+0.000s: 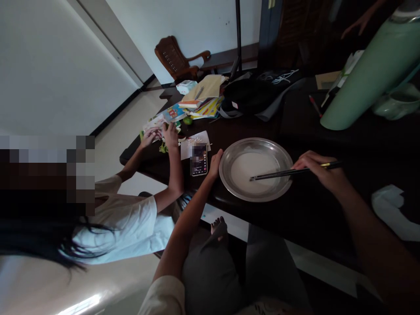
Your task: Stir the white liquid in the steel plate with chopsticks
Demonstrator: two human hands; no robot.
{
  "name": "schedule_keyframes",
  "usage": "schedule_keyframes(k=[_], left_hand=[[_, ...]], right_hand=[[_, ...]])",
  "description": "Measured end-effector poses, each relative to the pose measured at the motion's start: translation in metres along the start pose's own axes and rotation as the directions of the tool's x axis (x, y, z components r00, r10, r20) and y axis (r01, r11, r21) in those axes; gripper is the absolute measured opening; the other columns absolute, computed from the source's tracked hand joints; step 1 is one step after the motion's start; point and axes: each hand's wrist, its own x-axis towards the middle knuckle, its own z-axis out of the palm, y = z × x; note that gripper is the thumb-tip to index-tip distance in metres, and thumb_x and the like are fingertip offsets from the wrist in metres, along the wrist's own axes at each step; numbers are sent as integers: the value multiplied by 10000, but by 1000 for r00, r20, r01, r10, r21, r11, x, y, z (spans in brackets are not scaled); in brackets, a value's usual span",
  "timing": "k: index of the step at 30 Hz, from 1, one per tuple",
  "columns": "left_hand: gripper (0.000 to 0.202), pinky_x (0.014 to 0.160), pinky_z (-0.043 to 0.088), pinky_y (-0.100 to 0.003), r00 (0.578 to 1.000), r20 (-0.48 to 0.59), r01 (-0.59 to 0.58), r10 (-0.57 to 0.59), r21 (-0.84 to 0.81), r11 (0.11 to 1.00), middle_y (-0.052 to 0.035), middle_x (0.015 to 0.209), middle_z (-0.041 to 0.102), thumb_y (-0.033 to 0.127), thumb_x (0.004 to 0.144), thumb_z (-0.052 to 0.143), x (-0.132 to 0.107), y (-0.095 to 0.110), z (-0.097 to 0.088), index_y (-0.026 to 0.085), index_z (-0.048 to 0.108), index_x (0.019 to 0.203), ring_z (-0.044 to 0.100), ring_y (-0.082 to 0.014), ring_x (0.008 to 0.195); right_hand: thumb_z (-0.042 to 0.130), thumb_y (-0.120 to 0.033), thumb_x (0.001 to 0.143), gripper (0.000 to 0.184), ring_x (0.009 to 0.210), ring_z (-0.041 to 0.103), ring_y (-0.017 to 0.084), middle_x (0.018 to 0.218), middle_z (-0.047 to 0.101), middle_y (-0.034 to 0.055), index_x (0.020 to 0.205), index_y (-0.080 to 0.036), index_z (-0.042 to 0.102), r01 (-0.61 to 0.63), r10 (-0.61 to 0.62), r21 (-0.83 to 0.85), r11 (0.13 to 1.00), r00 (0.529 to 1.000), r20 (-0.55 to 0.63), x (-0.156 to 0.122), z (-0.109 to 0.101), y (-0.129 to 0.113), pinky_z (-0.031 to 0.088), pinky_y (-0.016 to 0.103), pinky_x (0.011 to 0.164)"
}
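Observation:
A round metal basin (226, 186) sits on the dark table before me, with a milky white liquid (249, 168) in its bottom. My left hand (215, 163) grips the basin's left rim, the fingers partly hidden at its side. In my right hand (320, 168) is a pair of black chopsticks (278, 174), closed in the fingers over the basin's right side. Their tips dip into the liquid near the middle. A lit phone (199, 159) lies just left of my left hand, partly on a white paper (187, 148) with small thin pieces on it.
Another person in a white shirt (131, 223) sits at left, hands (164, 134) among green scraps. Books and papers (205, 98), a black bag (249, 96), a tall green bottle (367, 74), a glass mug (398, 103) and crumpled tissue (389, 203) are on the table.

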Motion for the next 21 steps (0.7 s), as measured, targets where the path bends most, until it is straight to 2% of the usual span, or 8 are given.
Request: schedule_keyframes(k=[3,7,9,11,13,15,19,21], left_hand=[[538,555,324,-254,1000,14,-12,11,4,1000,48,520,461,522,908,731,0,0,-1,176,521,554,387,-96,543],[548,550,311,-251,1000,20,-15,15,1,1000,45,516,459,507,922,720,1,0,-1,168,529,538,381,-91,541],[548,548,304,-254,1000,19,-15,15,-5,1000,44,517,459,492,929,717,1,0,-1,168,523,532,377,-90,536],[551,546,296,-258,1000,18,-12,12,-6,1000,45,515,460,486,929,719,0,1,-1,170,515,526,377,-91,533],[552,549,293,-261,1000,19,-9,9,-4,1000,46,511,456,481,927,723,1,1,-1,171,509,524,373,-93,532],[549,553,294,-263,1000,14,-9,9,-5,1000,49,509,452,477,926,725,1,1,-2,170,510,525,367,-93,531],[549,556,292,-264,1000,10,-15,15,6,1000,47,511,453,465,943,706,2,1,-2,168,514,523,367,-93,532],[553,553,290,-265,1000,8,-12,12,13,1000,45,510,454,465,951,695,1,1,-1,170,512,521,371,-95,532]], right_hand=[[697,-593,894,373,873,717,235,848,787,51,743,-271,810,14,-11,-51,999,998,56,0,6,-1,565,402,863],[678,-554,932,398,821,698,220,788,756,53,690,-252,772,13,-19,-72,997,996,-90,0,-3,-1,545,389,840],[667,-565,940,454,748,679,208,726,719,49,624,-246,734,21,-24,-31,999,993,-112,0,-6,-1,542,382,793],[670,-592,930,474,722,677,202,719,708,45,610,-247,729,15,-14,8,1000,999,-45,-1,-4,-1,551,379,774],[677,-618,914,447,766,695,207,777,732,45,673,-255,772,-3,3,6,1000,999,42,-1,2,-2,563,384,801],[685,-628,904,420,837,707,218,832,755,49,736,-262,803,-1,3,-27,1000,998,64,-1,5,-2,563,391,851],[684,-597,925,434,808,692,205,786,741,49,686,-247,777,15,-18,-43,999,996,-83,0,-4,-1,540,378,851],[668,-595,940,473,751,681,195,732,718,44,634,-243,745,22,-22,0,1000,995,-99,0,-7,-1,535,369,809]])
